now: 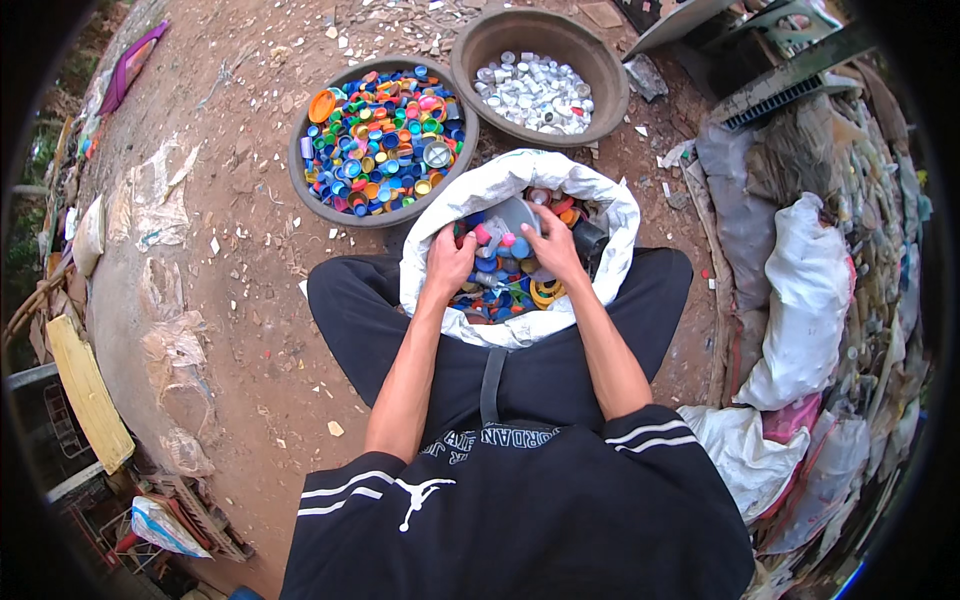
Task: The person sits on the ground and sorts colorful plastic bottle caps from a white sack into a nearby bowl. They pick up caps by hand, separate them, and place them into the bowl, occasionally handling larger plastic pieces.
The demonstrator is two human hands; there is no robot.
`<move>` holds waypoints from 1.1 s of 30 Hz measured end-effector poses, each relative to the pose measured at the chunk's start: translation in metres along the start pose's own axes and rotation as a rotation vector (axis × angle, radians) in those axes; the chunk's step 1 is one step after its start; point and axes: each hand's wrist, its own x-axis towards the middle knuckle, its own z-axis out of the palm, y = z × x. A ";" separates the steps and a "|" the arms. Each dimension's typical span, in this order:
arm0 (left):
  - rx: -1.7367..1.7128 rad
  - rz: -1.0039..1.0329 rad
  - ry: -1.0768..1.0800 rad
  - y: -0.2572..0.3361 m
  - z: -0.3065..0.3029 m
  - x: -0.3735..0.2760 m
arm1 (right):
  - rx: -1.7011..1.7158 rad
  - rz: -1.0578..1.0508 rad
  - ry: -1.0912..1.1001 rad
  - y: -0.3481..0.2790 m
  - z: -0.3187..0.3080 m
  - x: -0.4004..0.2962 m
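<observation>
A white woven sack (439,199) with a rolled rim stands between my crossed legs, holding mixed plastic caps and lids. My left hand (451,259) is inside its left part, fingers curled beside pink and clear plastic pieces; whether it grips any is unclear. My right hand (551,244) has its thumb and fingers at the edge of a grey round plastic lid (510,215). Yellow rings (546,294) and a black cap (590,238) lie near that hand. Beyond the sack, one basin (300,184) holds coloured caps (382,142), and another basin (615,94) holds mostly white caps (534,91).
Filled white sacks (802,307) and piled plastic waste stand along the right. Bare dirt ground with scattered chips and flattened plastic film (176,345) spreads to the left. A yellow board (88,394) lies at the far left. Metal scrap (780,82) is at the upper right.
</observation>
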 end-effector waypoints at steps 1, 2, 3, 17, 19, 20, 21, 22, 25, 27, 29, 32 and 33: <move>0.020 0.038 0.026 -0.003 0.000 -0.002 | -0.111 0.055 0.002 -0.026 -0.006 -0.009; 0.040 0.076 0.053 -0.008 0.000 -0.004 | -0.222 0.107 0.003 -0.065 -0.018 -0.018; 0.058 0.122 0.066 -0.006 0.002 -0.004 | -0.337 0.167 0.018 -0.085 -0.026 -0.024; 0.103 0.213 0.013 0.000 0.006 -0.009 | 0.326 0.271 0.328 -0.091 -0.096 0.089; 0.104 0.200 0.017 0.002 0.006 -0.006 | 0.388 0.264 0.394 -0.098 -0.099 0.141; 0.104 0.186 0.018 0.001 0.006 -0.004 | 0.495 0.250 0.388 -0.103 -0.097 0.161; 0.107 0.166 0.018 -0.001 0.006 -0.006 | 0.524 0.365 0.342 -0.108 -0.097 0.177; 0.122 0.184 0.032 0.002 0.005 -0.005 | 0.423 0.422 0.342 -0.104 -0.095 0.188; 0.050 0.164 -0.018 0.006 0.006 -0.001 | 0.208 0.310 0.218 -0.091 -0.091 0.177; 0.085 0.237 -0.008 0.009 0.008 -0.002 | 0.165 0.225 0.081 -0.087 -0.093 0.147; 0.092 0.283 -0.035 0.014 0.012 -0.005 | 0.198 0.228 -0.072 -0.090 -0.095 0.094; 0.156 0.366 -0.108 0.012 0.024 -0.007 | -0.156 0.203 -0.329 -0.040 -0.078 0.039; 0.194 0.388 -0.133 0.008 0.030 -0.009 | -0.446 0.030 -0.369 -0.024 -0.072 0.022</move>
